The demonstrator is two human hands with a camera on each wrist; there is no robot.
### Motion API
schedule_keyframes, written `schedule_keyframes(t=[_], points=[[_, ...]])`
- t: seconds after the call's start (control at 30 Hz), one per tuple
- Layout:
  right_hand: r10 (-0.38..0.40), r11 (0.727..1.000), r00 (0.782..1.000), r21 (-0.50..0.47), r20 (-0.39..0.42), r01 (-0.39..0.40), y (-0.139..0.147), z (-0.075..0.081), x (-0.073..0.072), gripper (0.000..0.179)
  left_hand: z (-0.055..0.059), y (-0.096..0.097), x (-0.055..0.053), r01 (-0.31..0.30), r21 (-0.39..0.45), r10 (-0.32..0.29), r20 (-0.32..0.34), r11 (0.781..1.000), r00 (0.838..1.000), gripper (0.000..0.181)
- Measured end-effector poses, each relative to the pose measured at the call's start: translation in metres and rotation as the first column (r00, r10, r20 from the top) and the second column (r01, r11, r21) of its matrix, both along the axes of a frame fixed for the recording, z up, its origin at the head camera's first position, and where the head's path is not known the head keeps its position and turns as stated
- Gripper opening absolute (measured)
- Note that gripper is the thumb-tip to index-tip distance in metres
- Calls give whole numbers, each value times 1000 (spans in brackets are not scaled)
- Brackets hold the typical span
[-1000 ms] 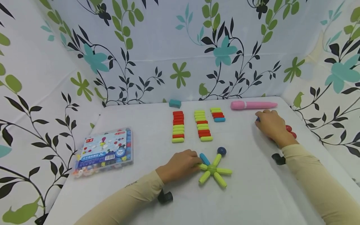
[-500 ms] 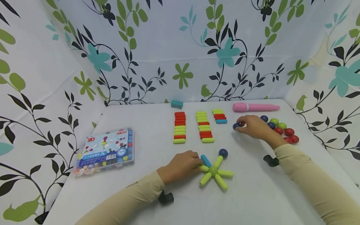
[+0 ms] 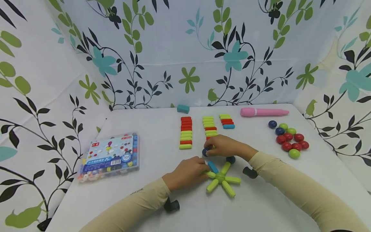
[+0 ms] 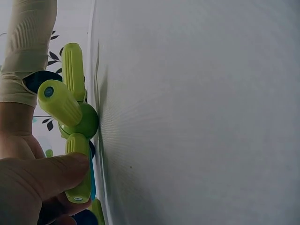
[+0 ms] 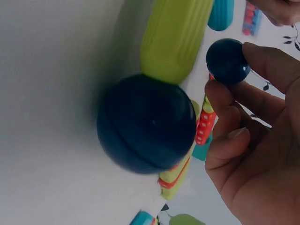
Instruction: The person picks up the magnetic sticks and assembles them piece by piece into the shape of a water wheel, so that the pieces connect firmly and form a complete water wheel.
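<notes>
A star-shaped model with a green hub (image 3: 220, 178), several yellow-green sticks and one blue stick (image 3: 213, 167) lies on the white table. My left hand (image 3: 186, 172) pinches one yellow-green stick (image 4: 78, 187) between thumb and fingers. Another stick carries a dark blue ball (image 5: 145, 124) at its tip. Just beyond the blue stick, my right hand (image 3: 224, 146) holds a second dark blue ball (image 5: 227, 61) between thumb and fingertips, apart from the model. Part of the model is hidden behind the left hand in the head view.
Rows of red and yellow-green sticks (image 3: 186, 132) lie farther back, near a teal block (image 3: 183, 109) and a pink pen-like object (image 3: 264, 112). Red, green and blue balls (image 3: 287, 146) cluster at right. A clear box of parts (image 3: 110, 153) stands left.
My right hand has carried a dark blue ball from the cluster at right leftward to the model, uncovering the other balls. My left hand keeps its place on the stick.
</notes>
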State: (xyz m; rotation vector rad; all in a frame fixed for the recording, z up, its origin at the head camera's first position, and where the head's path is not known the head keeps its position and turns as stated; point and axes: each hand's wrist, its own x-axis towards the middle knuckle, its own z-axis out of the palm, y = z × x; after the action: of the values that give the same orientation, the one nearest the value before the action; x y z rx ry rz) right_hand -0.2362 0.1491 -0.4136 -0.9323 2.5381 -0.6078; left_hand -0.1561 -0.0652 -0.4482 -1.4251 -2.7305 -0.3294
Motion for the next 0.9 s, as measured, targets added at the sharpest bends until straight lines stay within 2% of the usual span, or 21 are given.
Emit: schedule_keyframes(t=[0.13,0.27,0.37,0.43,0.47,0.53,0.63,0.7,0.73,0.8,0.9], points=[[19,999,998,34,53,-21,-5,-5,1,26,0,0,0,15,20,-15,-8,1000,1000,19],[33,999,996,26,82,-35,-2,-7,3,29,2,0,0,15,33,-16,7,999,1000,20],[-3,1000,999,-12,37,3,11,-1,3,35,2,0,1,6,19,-6,20,1000,1000,21],[-82,996,996,-28,-36,81,31,7,-1,36,2,0,1,-2,10,1,31,1000,1000,23],[-143,989,987,-35,-75,140,46,12,-4,36,3,0,1,-6,6,5,37,1000,999,24],[-269,963,950,-47,-160,265,80,21,-12,34,2,0,0,-13,4,12,44,1000,999,24],[-438,892,861,-9,-257,452,137,25,-26,35,2,0,0,-20,7,20,47,1000,999,24],[-493,846,812,45,-313,532,170,20,-35,39,1,0,1,-24,11,23,56,1000,998,22],[-509,823,795,83,-330,562,183,16,-38,41,1,0,1,-24,12,23,61,1000,998,21],[-515,790,777,151,-363,594,203,6,-45,45,1,-1,2,-22,14,21,75,1000,997,20],[-519,759,773,218,-364,613,220,-5,-51,46,3,0,5,-14,11,13,104,1000,995,21]])
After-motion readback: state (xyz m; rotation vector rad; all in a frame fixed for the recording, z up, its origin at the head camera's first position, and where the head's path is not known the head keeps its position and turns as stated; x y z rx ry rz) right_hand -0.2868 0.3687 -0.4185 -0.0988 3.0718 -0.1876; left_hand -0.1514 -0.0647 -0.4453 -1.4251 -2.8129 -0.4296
